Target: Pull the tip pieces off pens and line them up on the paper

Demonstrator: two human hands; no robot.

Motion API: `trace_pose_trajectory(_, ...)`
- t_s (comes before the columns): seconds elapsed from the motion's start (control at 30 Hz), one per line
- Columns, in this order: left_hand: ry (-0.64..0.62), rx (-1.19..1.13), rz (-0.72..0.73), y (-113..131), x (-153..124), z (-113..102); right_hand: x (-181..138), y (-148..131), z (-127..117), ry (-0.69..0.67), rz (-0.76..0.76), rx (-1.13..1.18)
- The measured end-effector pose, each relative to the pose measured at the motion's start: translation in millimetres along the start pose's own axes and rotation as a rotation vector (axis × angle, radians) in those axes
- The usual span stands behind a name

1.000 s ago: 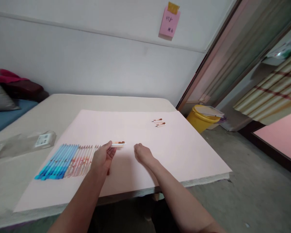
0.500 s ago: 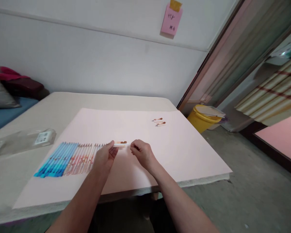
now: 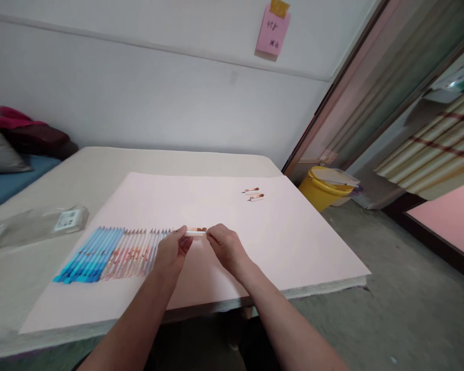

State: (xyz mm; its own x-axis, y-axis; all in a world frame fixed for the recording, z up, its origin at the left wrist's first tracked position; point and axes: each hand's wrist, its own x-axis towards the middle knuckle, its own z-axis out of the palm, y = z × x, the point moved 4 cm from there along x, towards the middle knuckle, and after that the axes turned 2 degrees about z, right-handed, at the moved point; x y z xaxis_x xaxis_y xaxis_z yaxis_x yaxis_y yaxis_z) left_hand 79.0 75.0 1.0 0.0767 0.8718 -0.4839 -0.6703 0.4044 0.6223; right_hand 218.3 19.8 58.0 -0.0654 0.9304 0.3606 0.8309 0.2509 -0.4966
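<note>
Centre frame: left hand [image 3: 174,251] pinches slim white pen with brown cap [image 3: 196,231]. Right hand [image 3: 226,247], clear a second ago, now meets cap end. Both grips clamped on it.

The left hand [image 3: 174,252] pinches a white pen [image 3: 196,231] level above the pink sheet [image 3: 294,242], and the right hand [image 3: 226,247] grips its brown end. A row of pens [image 3: 108,252] lies at the left hand's 9 o'clock, two small caps [image 3: 254,194] at 1 o'clock, well apart
</note>
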Motion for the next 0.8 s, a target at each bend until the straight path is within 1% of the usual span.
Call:
trace_pose_trajectory(0.2, -0.017, 0.02, 0.008, -0.5, -1.0, 0.4, -0.4, 1.2, 3.5, -0.019, 0.0, -0.02)
trace_pose_trajectory(0.33, -0.043, 0.013, -0.013, -2.0, -2.8, 2.7, 0.5, -0.4, 2.1, 0.002, 0.01, 0.037)
trace_pose_trajectory(0.43, -0.042, -0.014, -0.073, -5.0, -1.7, 2.8, 2.5, 1.8, -6.3, 0.054, 0.09, 0.123)
trace_pose_trajectory(0.5, -0.011, -0.023, -0.106, -6.4, 0.1, 1.3, 3.1, 6.3, -14.4, 0.113, 0.171, 0.165)
trace_pose_trajectory(0.6, 0.024, -0.023, -0.114, -6.4, 2.8, -0.6, 1.9, 11.9, -23.4, 0.189, 0.229, 0.154)
trace_pose_trajectory(0.7, 0.025, -0.036, -0.117, -6.0, 3.1, -0.6, -0.3, 9.3, -23.4, 0.187, 0.177, 0.076)
trace_pose_trajectory(0.8, 0.007, -0.033, -0.095, -5.2, 1.6, 0.2, -2.0, -0.3, -18.6, 0.125, 0.099, -0.046)
